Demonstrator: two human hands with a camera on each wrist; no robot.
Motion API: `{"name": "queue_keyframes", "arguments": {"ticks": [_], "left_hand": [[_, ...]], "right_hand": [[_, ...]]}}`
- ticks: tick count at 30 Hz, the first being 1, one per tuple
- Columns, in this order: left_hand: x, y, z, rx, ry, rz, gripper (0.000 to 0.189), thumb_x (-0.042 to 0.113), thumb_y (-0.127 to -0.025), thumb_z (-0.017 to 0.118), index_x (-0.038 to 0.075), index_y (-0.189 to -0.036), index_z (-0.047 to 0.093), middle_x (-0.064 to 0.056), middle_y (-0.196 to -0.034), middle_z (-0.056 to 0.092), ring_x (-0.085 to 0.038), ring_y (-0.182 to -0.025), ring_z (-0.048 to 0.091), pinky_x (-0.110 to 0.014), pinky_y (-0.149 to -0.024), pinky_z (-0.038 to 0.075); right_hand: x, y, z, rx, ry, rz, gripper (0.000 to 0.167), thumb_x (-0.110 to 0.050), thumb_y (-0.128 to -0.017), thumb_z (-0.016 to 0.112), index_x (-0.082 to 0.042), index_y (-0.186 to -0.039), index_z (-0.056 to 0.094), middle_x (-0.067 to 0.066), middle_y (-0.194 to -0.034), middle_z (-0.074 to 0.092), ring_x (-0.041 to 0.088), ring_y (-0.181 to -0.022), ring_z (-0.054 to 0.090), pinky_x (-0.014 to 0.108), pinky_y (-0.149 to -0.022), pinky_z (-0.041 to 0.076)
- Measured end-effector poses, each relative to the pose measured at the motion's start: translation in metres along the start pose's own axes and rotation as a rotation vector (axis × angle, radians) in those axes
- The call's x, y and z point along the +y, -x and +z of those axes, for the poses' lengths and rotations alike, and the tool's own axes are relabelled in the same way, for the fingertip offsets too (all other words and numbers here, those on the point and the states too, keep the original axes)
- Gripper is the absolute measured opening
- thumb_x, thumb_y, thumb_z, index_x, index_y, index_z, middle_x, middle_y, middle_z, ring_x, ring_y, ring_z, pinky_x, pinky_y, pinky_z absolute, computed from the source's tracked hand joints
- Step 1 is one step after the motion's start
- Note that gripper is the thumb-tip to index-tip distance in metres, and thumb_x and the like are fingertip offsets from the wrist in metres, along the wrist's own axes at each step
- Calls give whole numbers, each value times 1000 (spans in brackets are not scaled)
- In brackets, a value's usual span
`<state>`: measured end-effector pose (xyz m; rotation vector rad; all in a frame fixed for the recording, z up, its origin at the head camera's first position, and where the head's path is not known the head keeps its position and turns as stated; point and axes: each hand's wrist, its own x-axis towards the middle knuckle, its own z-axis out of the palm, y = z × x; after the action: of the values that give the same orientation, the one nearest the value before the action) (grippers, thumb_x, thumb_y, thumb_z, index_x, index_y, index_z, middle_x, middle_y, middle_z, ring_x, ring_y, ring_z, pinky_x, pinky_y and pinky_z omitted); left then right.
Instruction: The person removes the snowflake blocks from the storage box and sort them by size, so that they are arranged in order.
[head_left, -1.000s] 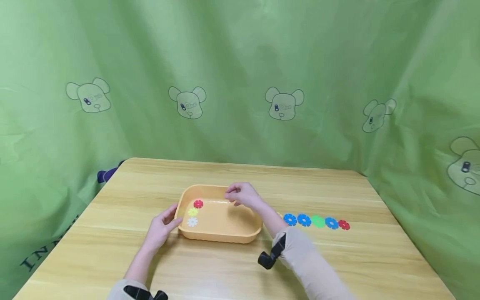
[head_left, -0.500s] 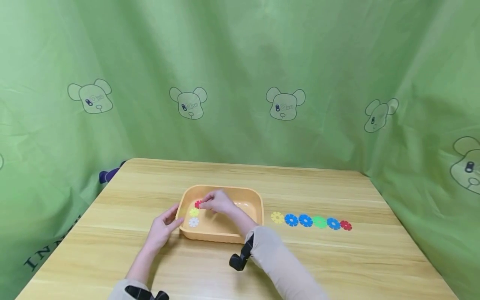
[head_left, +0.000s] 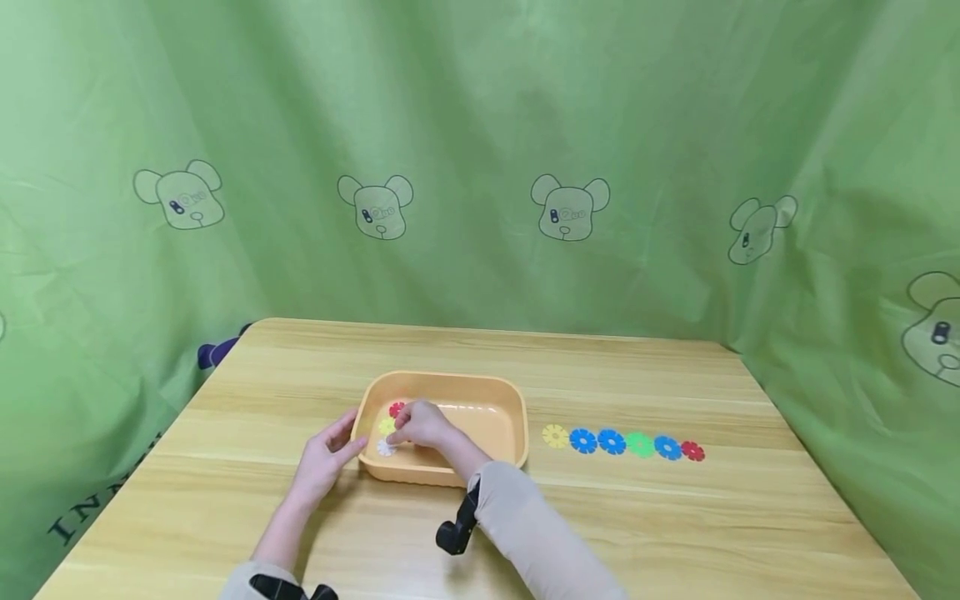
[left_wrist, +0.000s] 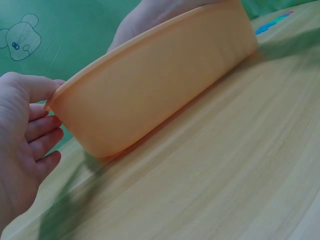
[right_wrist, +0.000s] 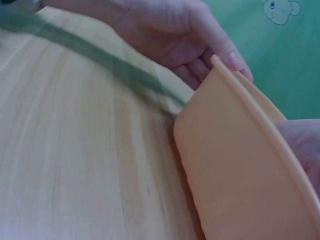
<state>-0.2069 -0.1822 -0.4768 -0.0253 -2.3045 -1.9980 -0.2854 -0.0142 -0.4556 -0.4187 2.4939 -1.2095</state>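
Note:
An orange plastic tray (head_left: pixel 472 479) stands on the wooden table. My left hand (head_left: pixel 322 462) grips its left end, with the thumb over the rim and the other fingers outside, as the left wrist view shows. Inside the tray's left part lie a red flower-shaped disc (head_left: pixel 396 409), a yellow flower-shaped disc (head_left: pixel 386 426) and a white flower-shaped disc (head_left: pixel 385 448). My right hand (head_left: pixel 423 425) reaches into the tray, its fingertips at the white disc and partly covering it. Whether they pinch it is hidden; the right wrist view shows mainly the tray's outer wall (right_wrist: pixel 235 165).
Right of the tray, a row of flower-shaped discs lies on the table (head_left: pixel 675 533): a yellow disc (head_left: pixel 556 436), blue discs (head_left: pixel 611 442), a green disc (head_left: pixel 640 444) and a red disc (head_left: pixel 693 451). A green curtain (head_left: pixel 480 100) hangs behind.
My right hand has moved left and down from the tray's far right side, past the red disc, to the white disc. The left hand keeps its grip on the tray.

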Motion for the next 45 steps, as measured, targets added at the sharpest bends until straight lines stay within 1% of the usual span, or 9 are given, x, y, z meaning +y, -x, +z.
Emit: {"name": "queue_keyframes", "arguments": {"ticks": [5, 12, 21, 24, 32, 36, 39, 43, 45], "left_hand": [[0, 0, 0, 2, -5, -3, 53, 5, -87, 62, -5, -135, 41, -23, -137, 42, -36, -124, 43, -36, -100, 38], [0, 0, 0, 7, -16, -2, 55, 5, -87, 62, -8, -135, 40, -25, -136, 41, -37, -124, 42, -35, -100, 38], [1, 1, 0, 18, -23, -14, 54, 5, -87, 63, -7, -134, 41, -25, -134, 44, -36, -122, 45, -36, -99, 39], [0, 0, 0, 17, -18, -5, 54, 6, -86, 63, -7, -134, 42, -26, -134, 44, -37, -122, 45, -37, -99, 39], [-2, 3, 1, 28, -19, 123, 53, 6, -85, 63, -11, -131, 42, -30, -130, 45, -40, -118, 47, -35, -96, 42], [0, 2, 1, 20, -10, 59, 56, 6, -86, 63, -11, -134, 39, -28, -134, 42, -40, -122, 43, -39, -100, 37], [1, 0, 1, 16, 1, 12, 57, 5, -87, 62, -9, -136, 37, -26, -136, 41, -38, -123, 42, -36, -101, 36], [2, 0, 1, 14, 6, 13, 56, 3, -87, 62, -9, -136, 37, -26, -136, 41, -37, -124, 42, -28, -99, 39], [3, 1, 1, 13, 12, 23, 56, 2, -87, 61, -10, -135, 37, -27, -136, 41, -38, -124, 42, -22, -96, 40]], "right_hand": [[1, -1, 2, -2, 107, -66, 22, -12, -69, 81, -7, -73, 60, -2, -69, 53, 11, -63, 45, 20, -55, 40], [1, 0, 7, -23, 233, -112, 25, -15, -66, 83, -8, -73, 60, -3, -69, 53, 11, -66, 47, 21, -61, 41], [-2, 1, 11, -20, 418, -172, 28, -23, -67, 82, -10, -73, 59, -5, -67, 51, 10, -63, 46, 20, -56, 40], [-3, 2, 11, -19, 439, -159, 26, -22, -68, 81, -10, -73, 58, -5, -67, 52, 10, -63, 47, 21, -56, 40], [-1, 3, 9, -13, 351, -127, 30, -10, -65, 81, -9, -81, 55, -3, -73, 52, 12, -68, 48, 21, -61, 42], [1, 3, 7, 3, 302, -142, 29, -6, -67, 78, -11, -79, 53, -3, -72, 51, 12, -68, 47, 22, -61, 41], [1, 2, 4, 9, 257, -150, 24, -3, -69, 76, -10, -78, 55, -3, -71, 52, 12, -68, 47, 22, -62, 42], [1, 2, 1, 22, 176, -154, 18, 2, -70, 72, -6, -78, 58, -2, -72, 53, 12, -69, 47, 22, -62, 42], [2, 2, 1, 24, 117, -144, 17, 4, -71, 69, -5, -78, 58, 0, -72, 53, 12, -64, 48, 21, -57, 44]]}}
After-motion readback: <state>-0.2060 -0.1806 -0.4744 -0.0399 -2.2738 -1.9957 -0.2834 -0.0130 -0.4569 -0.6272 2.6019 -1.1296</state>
